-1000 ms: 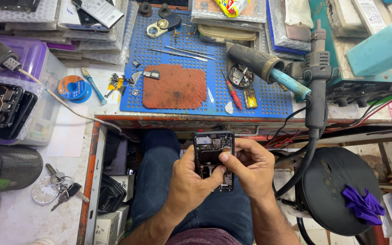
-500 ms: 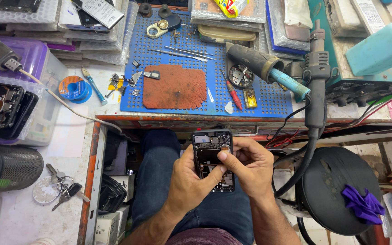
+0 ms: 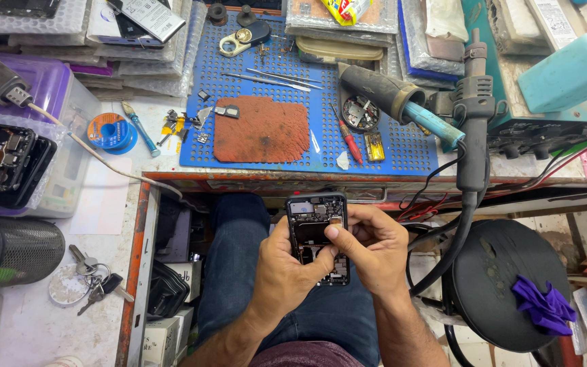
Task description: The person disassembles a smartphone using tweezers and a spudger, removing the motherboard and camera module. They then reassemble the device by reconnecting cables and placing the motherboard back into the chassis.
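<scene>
An opened phone, its back cover removed and its internal boards exposed, is held over the lap, just below the front edge of the workbench and clear of it. The long axis of the phone runs away from the body, with the camera end pointed toward the bench and the lower end toward the torso. The phone lies between the two hands and is touched by both; neither hand is appreciably nearer. The left hand is wrapped around the left edge and underside, with its thumb laid against the lower part of the exposed face. The right hand is closed around the right edge, and its thumb tip is pressed onto the middle of the exposed interior. Whether a small part is pinched under that thumb cannot be told. Above the phone, on the bench, a blue perforated mat is seen, on which a rust-coloured pad, tweezers and a red-handled screwdriver are laid, all well apart from the hands. A hot-air handpiece is hung at the right, its black hose passing near the right wrist. A round black stool is placed further right.
</scene>
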